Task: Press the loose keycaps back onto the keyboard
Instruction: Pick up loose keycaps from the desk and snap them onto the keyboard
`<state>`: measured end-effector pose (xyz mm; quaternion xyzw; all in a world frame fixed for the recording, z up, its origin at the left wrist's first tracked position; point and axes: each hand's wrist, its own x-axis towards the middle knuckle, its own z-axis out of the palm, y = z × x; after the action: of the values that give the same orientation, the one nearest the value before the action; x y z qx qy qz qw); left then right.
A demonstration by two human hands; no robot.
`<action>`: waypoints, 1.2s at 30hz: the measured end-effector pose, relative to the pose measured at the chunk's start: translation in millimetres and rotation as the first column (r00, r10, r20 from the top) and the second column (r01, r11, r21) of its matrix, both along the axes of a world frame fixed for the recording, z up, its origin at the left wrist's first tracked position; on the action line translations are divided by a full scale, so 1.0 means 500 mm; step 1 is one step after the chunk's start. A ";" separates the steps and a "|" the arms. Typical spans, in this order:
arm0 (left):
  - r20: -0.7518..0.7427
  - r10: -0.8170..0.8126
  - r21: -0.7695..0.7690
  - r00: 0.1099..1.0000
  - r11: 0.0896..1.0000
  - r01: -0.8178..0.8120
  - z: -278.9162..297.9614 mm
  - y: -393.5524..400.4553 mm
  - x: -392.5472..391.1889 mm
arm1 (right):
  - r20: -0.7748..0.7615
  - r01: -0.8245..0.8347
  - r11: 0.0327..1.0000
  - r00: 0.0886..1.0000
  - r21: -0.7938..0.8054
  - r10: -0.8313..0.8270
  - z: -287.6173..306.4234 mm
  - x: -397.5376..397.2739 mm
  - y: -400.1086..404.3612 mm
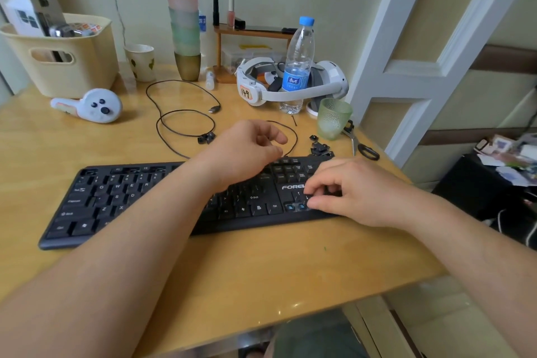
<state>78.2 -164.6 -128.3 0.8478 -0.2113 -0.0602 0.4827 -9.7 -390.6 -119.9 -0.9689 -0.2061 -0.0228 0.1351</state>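
While the keyboard [162, 200] lies on the desk [261, 270], the right hand [351, 192] curls its fingers [315, 187] onto the arrow keys; the left hand [247, 148] hovers above the keyboard, fingers loosely curled, holding nothing visible. Loose keycaps [319, 150] lie just behind the keyboard's right end.

Keyboard [162, 200] looks like matt black plastic. The surface [261, 267] is glossy pale wood, pretty smooth. Water bottle [299, 64] is clear shiny plastic, green cup [332, 118] has a bumpy texture.

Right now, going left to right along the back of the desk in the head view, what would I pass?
Cream basket → paper cup → stack of tumblers → small wooden shelf → water bottle → green glass cup.
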 end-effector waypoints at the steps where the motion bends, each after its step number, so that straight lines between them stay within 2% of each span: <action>1: 0.064 -0.003 0.078 0.998 0.997 -0.002 -0.002 0.001 0.000 | 0.007 -0.017 1.000 1.000 -0.012 0.017 -0.007 -0.002 0.000; 3: 0.196 -0.054 0.265 0.979 0.964 0.000 -0.003 0.001 -0.004 | 0.033 -0.035 0.999 0.999 -0.019 0.035 -0.016 -0.002 0.001; 6: 0.260 -0.180 0.386 0.949 0.920 0.068 0.001 -0.002 -0.011 | 0.083 -0.040 0.999 0.996 -0.023 0.042 -0.021 -0.005 0.006; 11: 0.221 -0.315 0.444 0.923 0.875 0.192 0.003 -0.005 -0.022 | 0.137 -0.014 0.999 0.990 -0.031 0.018 -0.026 -0.011 0.013; 18: 0.179 -0.366 0.450 0.913 0.856 0.255 -0.002 -0.015 -0.028 | 0.101 -0.006 0.998 0.995 -0.066 0.013 -0.020 -0.002 0.013; 22: 0.195 -0.364 0.455 0.911 0.856 0.245 -0.005 -0.019 -0.027 | -0.027 -0.006 0.995 1.000 -0.102 0.003 0.000 0.013 0.020; 25: 0.210 -0.351 0.445 0.913 0.866 0.230 -0.006 -0.018 -0.027 | -0.141 0.119 0.993 0.983 -0.018 -0.120 0.014 0.025 0.033; 28: 0.205 -0.345 0.439 0.916 0.869 0.229 -0.007 -0.019 -0.029 | -0.308 0.262 0.964 0.922 0.049 -0.234 0.023 0.041 0.046; 32: 0.167 -0.305 0.371 0.938 0.901 0.227 -0.008 -0.019 -0.024 | -0.465 0.352 0.930 0.808 -0.109 -0.361 0.052 0.069 0.069; 34: 0.164 -0.288 0.373 0.943 0.904 0.212 -0.008 -0.019 -0.022 | -0.488 0.349 0.916 0.775 -0.198 -0.401 0.065 0.083 0.083; 36: 0.174 -0.286 0.399 0.942 0.895 0.198 -0.009 -0.020 -0.023 | -0.471 0.310 0.907 0.778 -0.286 -0.415 0.074 0.092 0.101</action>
<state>66.8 -174.4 -133.0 0.8925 -0.3542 -0.0616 0.2722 36.3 -340.2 -82.7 -0.9679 0.0284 0.2350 0.0844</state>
